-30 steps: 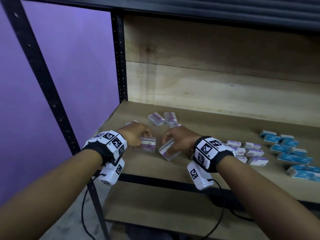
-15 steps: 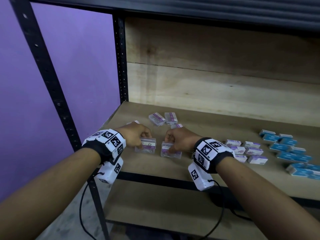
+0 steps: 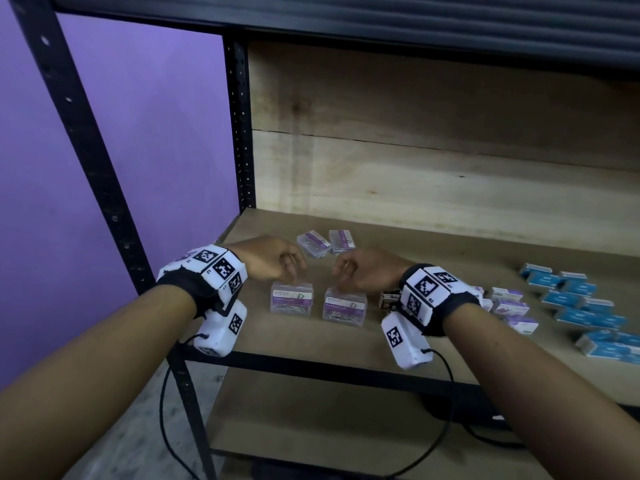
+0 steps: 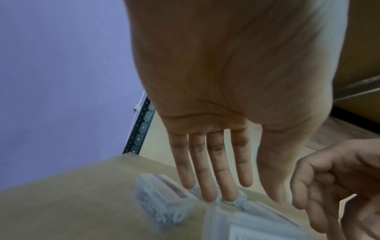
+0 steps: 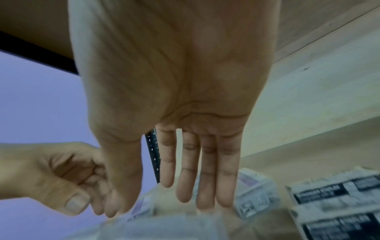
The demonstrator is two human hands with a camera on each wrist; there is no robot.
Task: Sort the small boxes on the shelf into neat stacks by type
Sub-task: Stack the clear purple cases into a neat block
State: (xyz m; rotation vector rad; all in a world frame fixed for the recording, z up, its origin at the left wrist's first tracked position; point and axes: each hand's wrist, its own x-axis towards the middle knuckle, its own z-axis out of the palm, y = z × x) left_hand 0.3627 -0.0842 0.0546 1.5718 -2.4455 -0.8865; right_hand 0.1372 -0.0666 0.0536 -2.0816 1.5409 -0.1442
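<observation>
Two clear paper clip boxes with purple labels stand on edge side by side near the shelf's front: the left box (image 3: 292,301) and the right box (image 3: 344,306). My left hand (image 3: 277,263) hovers just over the left box, its straight fingers (image 4: 211,170) pointing down at the box top. My right hand (image 3: 363,271) is over the right box, and its straight fingers (image 5: 197,170) reach down to the top edge. Neither hand grips anything. Two more clear boxes (image 3: 313,243) lie flat behind the hands.
Small white-and-purple boxes (image 3: 509,306) lie right of my right wrist, and blue boxes (image 3: 581,306) are scattered at the far right. A black-labelled box (image 3: 391,299) sits by the right wrist. The wooden shelf (image 3: 311,344) has a black front rail and a post (image 3: 242,133) at left.
The right hand turned its tilted clear box upright and set it down beside the left box. Both hands have let go of their boxes and risen slightly.
</observation>
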